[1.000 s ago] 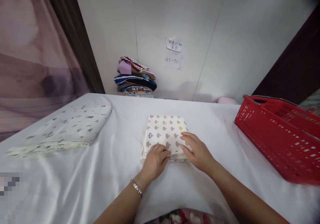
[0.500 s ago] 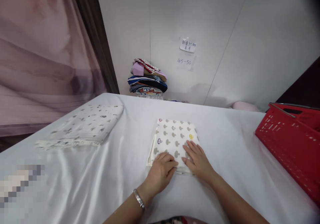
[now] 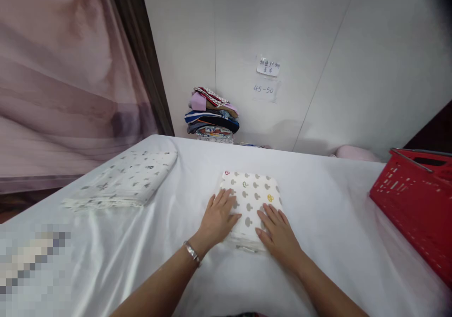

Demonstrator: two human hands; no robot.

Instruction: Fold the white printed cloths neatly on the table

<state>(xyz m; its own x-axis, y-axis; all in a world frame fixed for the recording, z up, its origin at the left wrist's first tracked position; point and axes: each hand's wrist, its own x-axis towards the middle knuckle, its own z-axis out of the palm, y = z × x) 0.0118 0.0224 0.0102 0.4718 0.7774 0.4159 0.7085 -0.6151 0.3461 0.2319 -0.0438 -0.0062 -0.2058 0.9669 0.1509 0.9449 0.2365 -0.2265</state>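
A folded cream cloth printed with grey mushrooms (image 3: 251, 192) lies in the middle of the white-covered table (image 3: 328, 223). My left hand (image 3: 219, 217) lies flat on its left part, fingers stretched and spread, a metal bracelet on the wrist. My right hand (image 3: 278, 232) rests flat on the cloth's near right corner, fingers stretched out. Neither hand holds anything.
A second folded patterned cloth (image 3: 130, 182) lies at the table's left. A red plastic basket (image 3: 418, 199) stands at the right edge. A pile of folded coloured clothes (image 3: 212, 117) sits against the wall behind, below paper notes (image 3: 267, 67). A pink curtain (image 3: 63, 72) hangs left.
My left hand has uncurled from the cloth's near edge and slid forward, flat onto the cloth. The right hand stays flat near the right corner. The view has turned a little left.
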